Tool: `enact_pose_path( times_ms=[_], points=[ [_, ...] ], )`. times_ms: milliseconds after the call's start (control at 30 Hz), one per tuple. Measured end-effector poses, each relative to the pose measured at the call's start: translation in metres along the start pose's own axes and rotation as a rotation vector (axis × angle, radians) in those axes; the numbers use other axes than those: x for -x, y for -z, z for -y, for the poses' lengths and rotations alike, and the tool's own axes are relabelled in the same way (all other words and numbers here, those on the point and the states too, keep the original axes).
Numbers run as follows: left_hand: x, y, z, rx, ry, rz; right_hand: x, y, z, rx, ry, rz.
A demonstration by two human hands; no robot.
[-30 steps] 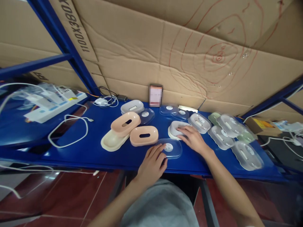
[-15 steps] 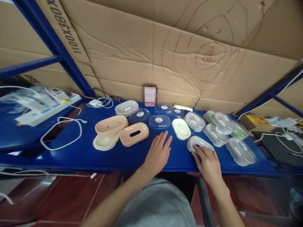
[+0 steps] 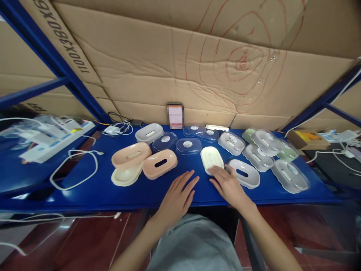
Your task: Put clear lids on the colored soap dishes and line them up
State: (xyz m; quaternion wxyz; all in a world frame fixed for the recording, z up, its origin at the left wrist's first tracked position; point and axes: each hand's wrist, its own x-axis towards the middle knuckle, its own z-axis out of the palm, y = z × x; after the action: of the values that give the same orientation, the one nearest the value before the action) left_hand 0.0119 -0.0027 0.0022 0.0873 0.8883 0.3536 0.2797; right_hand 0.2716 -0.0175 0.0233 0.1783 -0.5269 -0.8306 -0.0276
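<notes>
My left hand (image 3: pixel 177 195) is palm down over the blue table, its fingers spread and nothing in them. My right hand (image 3: pixel 229 186) has its fingers over the near end of a shallow cream oval dish (image 3: pixel 212 157), with the thumb at its near edge. Just right of that hand lies a grey oval tray (image 3: pixel 251 177) with a dark slot. Two peach oval trays, one slotted (image 3: pixel 169 159) and one tilted (image 3: pixel 121 156), sit on the left. A second cream dish (image 3: pixel 124 177) is partly under the tilted one.
Clear lids (image 3: pixel 182 149) with round stickers lie at mid-table. Grey trays (image 3: pixel 282 180) under clear covers and green ones (image 3: pixel 287 152) cluster at right. A grey tray (image 3: pixel 141 133), phone (image 3: pixel 175 116), white cable (image 3: pixel 97 165) and power strip (image 3: pixel 42 150) are behind and left.
My right hand has let go of the grey tray and moved left onto the cream dish, which has shifted slightly towards me and left. My left hand has drawn back a little.
</notes>
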Motion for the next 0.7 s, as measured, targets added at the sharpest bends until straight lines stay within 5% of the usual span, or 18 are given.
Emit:
enact_pose_path(
  times_ms=[100,267,367,500,700],
  points=[
    [0.002,0.003,0.005,-0.019,-0.026,0.045,0.027,0.013,0.001,-0.073,0.105,0.024],
    [-0.008,0.003,0.002,-0.027,-0.109,0.124,0.090,0.029,-0.038,0.088,-0.277,-0.109],
    [-0.011,-0.003,-0.002,-0.023,-0.077,0.106,0.112,0.027,-0.054,0.042,-0.359,-0.173],
    [-0.005,-0.007,-0.005,0.008,-0.042,0.015,0.099,0.019,-0.032,-0.109,-0.302,-0.258],
    [0.006,0.003,0.009,0.050,0.053,-0.072,0.039,0.001,0.035,-0.078,-0.032,-0.094]
  ],
)
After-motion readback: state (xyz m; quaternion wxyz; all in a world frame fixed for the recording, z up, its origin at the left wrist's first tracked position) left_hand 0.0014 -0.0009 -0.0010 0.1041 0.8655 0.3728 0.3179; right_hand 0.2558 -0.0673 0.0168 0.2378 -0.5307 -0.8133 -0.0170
